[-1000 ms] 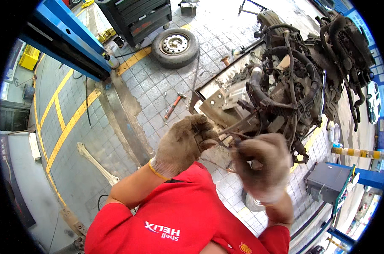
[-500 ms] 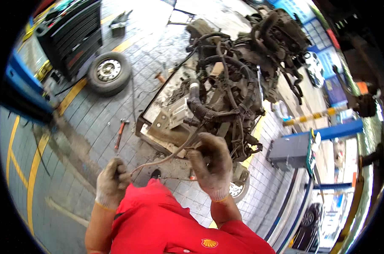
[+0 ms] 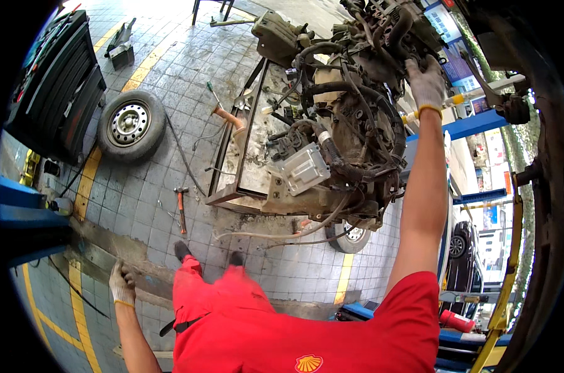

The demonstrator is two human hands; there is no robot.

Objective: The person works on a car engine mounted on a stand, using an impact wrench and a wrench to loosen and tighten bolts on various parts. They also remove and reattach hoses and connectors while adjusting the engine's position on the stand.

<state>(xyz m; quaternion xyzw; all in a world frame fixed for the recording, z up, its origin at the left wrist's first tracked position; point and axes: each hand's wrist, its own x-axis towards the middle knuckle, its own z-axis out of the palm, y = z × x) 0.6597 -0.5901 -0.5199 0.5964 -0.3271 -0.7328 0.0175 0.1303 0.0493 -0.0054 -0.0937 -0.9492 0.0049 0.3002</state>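
Note:
Far to the right, my right hand (image 3: 426,85) in a pale work glove reaches out to a dirty engine (image 3: 391,37). Its fingers sit around a dark part at the engine's edge; the exact piece is too dark to make out. Low on the left, my gloved left hand (image 3: 122,284) hangs out over the floor with loosely bent fingers and nothing in it. A thin brownish hose (image 3: 282,235) dangles from the assembly's near side, touched by neither hand. Black wiring harness (image 3: 356,93) loops over the assembly, next to a silver control box (image 3: 304,169).
A metal frame (image 3: 226,198) carries the assembly. On the tiled floor lie a hammer (image 3: 181,211), a wheel (image 3: 132,126) and a rusty pipe piece (image 3: 229,117). A black tool cabinet (image 3: 61,87) stands left, above a blue lift post (image 3: 27,214). Another wheel (image 3: 350,239) lies beneath.
Both hands have come off the thin hose, which hangs loose. My right hand has moved far up and right to the engine; the left has dropped outward to the left. My view has shifted.

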